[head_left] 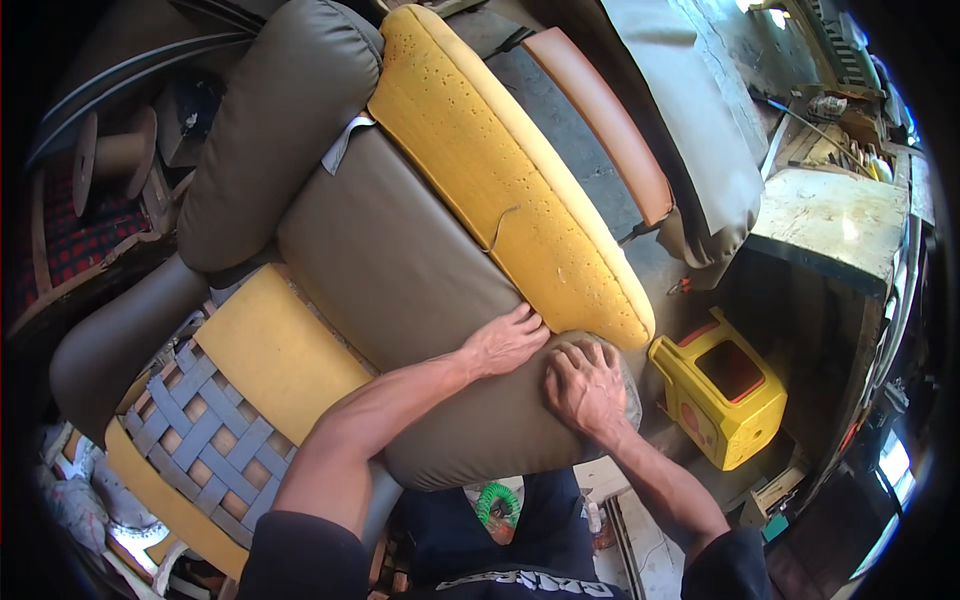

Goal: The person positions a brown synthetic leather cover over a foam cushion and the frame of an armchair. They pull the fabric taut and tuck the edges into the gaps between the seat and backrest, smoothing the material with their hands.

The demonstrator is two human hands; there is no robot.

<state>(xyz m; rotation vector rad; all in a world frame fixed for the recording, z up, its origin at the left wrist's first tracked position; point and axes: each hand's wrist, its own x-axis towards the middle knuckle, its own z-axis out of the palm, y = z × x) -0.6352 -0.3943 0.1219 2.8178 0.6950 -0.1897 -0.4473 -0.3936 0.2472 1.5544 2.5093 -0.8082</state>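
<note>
A large armchair or sofa piece covered in brown leather-like material lies across the middle, with a long bare block of yellow foam (500, 180) along its far side. My left hand (508, 340) is at the edge where the brown cover (390, 250) meets the foam, its fingers closed over that edge and the fingertips partly hidden. Just right of it, my right hand (587, 385) presses on the rounded end of the brown armrest (480, 435), fingers bent around the cover. A loose thread or wire (503, 228) lies on the foam.
Grey woven webbing (205, 430) and a yellow foam panel (280, 350) show at the left. A yellow plastic stool (740, 390) lies tipped at the right. Beyond the foam are a curved brown padded strip (600, 120) and draped grey sheeting (690, 110). A spool (117, 160) stands far left.
</note>
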